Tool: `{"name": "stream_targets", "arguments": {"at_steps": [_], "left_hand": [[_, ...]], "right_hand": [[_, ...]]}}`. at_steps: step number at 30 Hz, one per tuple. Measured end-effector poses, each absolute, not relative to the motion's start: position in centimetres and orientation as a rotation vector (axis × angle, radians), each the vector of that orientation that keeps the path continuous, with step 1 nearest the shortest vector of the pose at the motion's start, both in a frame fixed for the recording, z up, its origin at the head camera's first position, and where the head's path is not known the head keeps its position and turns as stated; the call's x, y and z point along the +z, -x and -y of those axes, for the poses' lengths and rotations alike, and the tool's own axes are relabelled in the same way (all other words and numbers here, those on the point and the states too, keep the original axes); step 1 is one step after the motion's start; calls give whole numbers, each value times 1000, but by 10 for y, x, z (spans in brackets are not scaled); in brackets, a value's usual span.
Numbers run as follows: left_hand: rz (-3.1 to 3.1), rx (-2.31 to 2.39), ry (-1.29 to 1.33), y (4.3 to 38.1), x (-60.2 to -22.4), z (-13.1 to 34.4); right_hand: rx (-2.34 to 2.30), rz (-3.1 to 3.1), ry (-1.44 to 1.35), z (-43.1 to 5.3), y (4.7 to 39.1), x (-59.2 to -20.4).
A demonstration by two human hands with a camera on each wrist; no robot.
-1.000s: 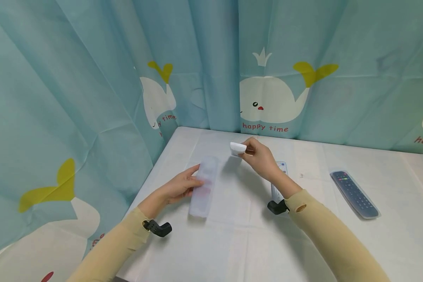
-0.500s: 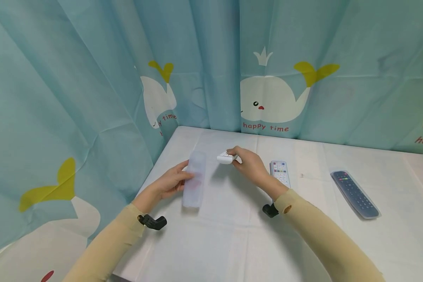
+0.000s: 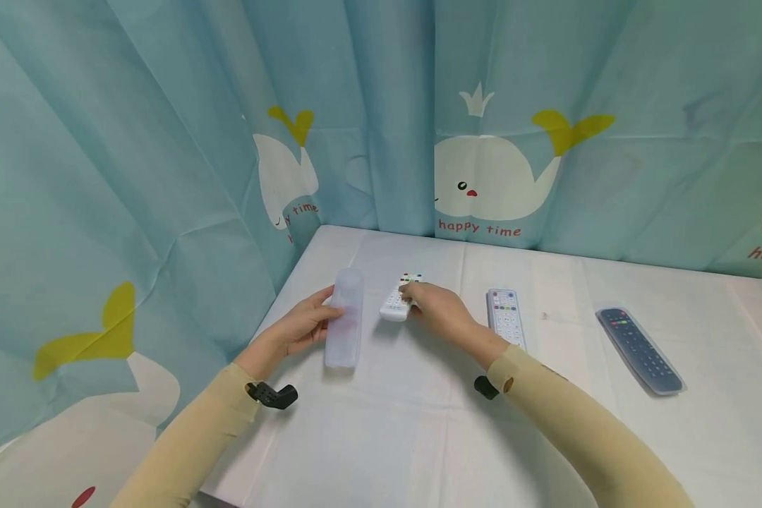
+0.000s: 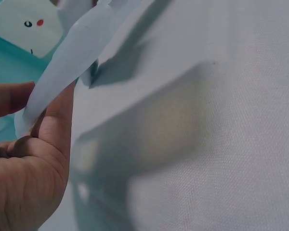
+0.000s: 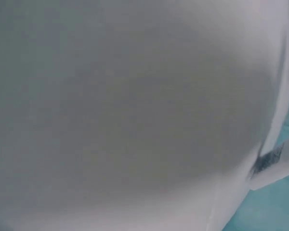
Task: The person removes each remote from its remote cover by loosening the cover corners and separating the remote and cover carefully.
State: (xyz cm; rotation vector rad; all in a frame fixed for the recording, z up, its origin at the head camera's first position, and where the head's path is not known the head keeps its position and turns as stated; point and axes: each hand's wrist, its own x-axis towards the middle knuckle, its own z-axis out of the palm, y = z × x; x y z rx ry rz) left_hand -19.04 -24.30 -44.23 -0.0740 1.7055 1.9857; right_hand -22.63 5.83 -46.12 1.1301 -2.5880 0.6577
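My left hand (image 3: 297, 326) pinches an empty-looking translucent silicone remote cover (image 3: 346, 337) by its left edge, thumb on top, over the left part of the table. The left wrist view shows the soft cover (image 4: 73, 52) tilted, with the thumb (image 4: 14, 98) on one side of it and fingers behind. Just right of the cover, my right hand (image 3: 441, 310) grips a white remote control (image 3: 394, 303), buttons facing up and its near end pointing toward me. My fingers hide part of the remote's right side. The right wrist view shows mostly shaded tablecloth.
Right of my right hand lies a white remote (image 3: 505, 316) in a clear cover, partly behind my forearm. Farther right is a dark remote (image 3: 638, 351), also covered. A white cloth covers the table (image 3: 381, 451). Blue whale-print curtains (image 3: 381, 141) stand along the back and left.
The white remote in my right hand has come left and nearer, turning from end-on to buttons up. My left hand has shifted the cover left and slightly farther away.
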Motion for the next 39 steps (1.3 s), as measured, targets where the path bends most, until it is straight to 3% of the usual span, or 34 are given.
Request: {"name": "stream_targets", "arguments": {"at_steps": [16,39], "left_hand": [[-1663,2002,52,195,-439,244],[-1679,1998,90,200,-436,239]], "right_hand": [[168,2466,-1441,-56,218,-479],[274,2576,-1464,-61,212,-476]]}}
